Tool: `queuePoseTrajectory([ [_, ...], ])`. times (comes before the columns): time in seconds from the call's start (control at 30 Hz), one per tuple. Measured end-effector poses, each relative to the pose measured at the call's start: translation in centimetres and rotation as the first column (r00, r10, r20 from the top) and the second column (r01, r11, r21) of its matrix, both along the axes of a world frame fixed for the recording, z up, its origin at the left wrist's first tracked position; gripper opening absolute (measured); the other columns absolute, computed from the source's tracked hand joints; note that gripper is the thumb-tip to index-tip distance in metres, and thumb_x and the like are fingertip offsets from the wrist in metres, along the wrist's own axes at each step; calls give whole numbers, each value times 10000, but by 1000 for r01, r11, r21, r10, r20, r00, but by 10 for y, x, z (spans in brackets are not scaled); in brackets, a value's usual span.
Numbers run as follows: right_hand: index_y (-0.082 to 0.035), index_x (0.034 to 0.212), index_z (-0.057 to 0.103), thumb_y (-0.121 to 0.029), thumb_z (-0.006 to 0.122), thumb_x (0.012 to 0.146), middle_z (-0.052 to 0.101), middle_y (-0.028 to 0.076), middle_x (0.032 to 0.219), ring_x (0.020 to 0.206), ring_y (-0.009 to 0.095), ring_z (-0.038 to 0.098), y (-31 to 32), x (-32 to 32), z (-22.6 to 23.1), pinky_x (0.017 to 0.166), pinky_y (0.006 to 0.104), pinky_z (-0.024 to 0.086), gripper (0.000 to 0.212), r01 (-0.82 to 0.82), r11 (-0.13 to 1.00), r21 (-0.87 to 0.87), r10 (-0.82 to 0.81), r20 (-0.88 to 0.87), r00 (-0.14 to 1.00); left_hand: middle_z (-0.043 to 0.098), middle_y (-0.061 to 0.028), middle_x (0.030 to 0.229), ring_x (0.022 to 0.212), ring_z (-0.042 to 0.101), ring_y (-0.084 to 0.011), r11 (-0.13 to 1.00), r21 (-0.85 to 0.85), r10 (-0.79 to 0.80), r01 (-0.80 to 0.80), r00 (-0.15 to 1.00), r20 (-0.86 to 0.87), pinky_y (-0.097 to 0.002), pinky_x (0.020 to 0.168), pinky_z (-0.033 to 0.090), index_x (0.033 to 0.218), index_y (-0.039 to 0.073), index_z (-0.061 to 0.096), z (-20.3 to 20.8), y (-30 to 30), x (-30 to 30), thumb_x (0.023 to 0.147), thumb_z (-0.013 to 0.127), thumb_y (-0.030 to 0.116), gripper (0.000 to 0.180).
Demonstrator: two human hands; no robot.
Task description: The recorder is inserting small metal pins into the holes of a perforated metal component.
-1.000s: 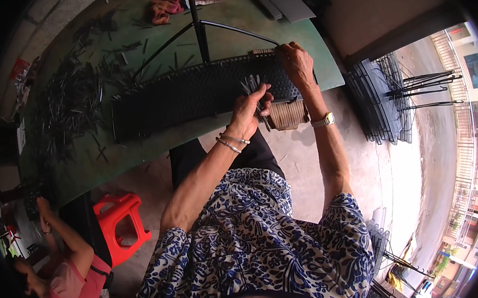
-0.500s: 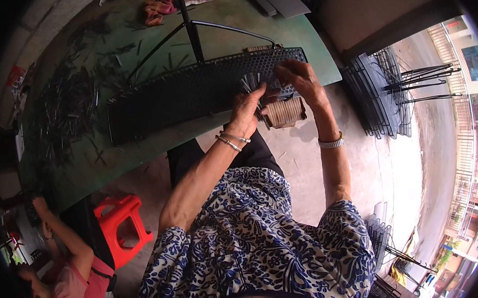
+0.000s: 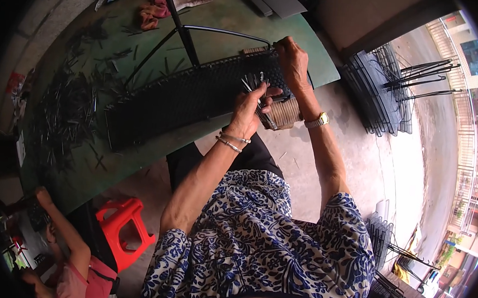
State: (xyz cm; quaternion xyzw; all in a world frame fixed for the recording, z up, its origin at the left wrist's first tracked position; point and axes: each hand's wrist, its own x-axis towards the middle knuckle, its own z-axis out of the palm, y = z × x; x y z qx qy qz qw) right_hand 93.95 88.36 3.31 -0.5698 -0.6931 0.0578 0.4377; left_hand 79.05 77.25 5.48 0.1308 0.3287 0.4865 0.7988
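A bundle of thin dark strips (image 3: 253,83) sits in my left hand (image 3: 246,112), its fingers wrapped round it and the ends fanning out upward. Below that hand lies a black perforated panel (image 3: 190,93), slanting across the table, with thin black rods (image 3: 186,43) rising from its far side. My right hand (image 3: 292,64) is at the panel's far right corner, fingers pinched together by the end of a rod. Whatever is between those fingertips is too small to make out.
Loose dark strips (image 3: 68,101) are heaped on the green table (image 3: 121,168) at the left. Brown corrugated pieces (image 3: 286,114) lie under the panel's right end. A red stool (image 3: 128,232) and another person (image 3: 78,273) are at lower left. Wire racks (image 3: 373,92) stand at right.
My right hand has moved up and away from the left hand's bundle to the panel's far right corner. The left hand stays nearly in place, still holding the strips.
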Motion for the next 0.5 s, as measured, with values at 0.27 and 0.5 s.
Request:
queuePoseTrajectory([
  [0.27,-91,948,680,-276,544,893,635,137,874,799,308,615,-17,-12,11,695,391,486,236,51,997,-60,-40,165,985,647,-140,910,639,469,-93,1000,-19,16,-15,998,61,-209,523,347,949,32,559,-5,11,-3,922,585,179,152],
  [0.5,46,1121,559,-524,306,987,622,126,1082,945,168,563,-106,-30,39,866,304,445,638,-118,968,-219,-108,-796,596,641,-143,842,610,491,-120,990,-32,141,-137,974,177,-245,506,374,966,48,533,9,39,-4,960,521,201,153],
])
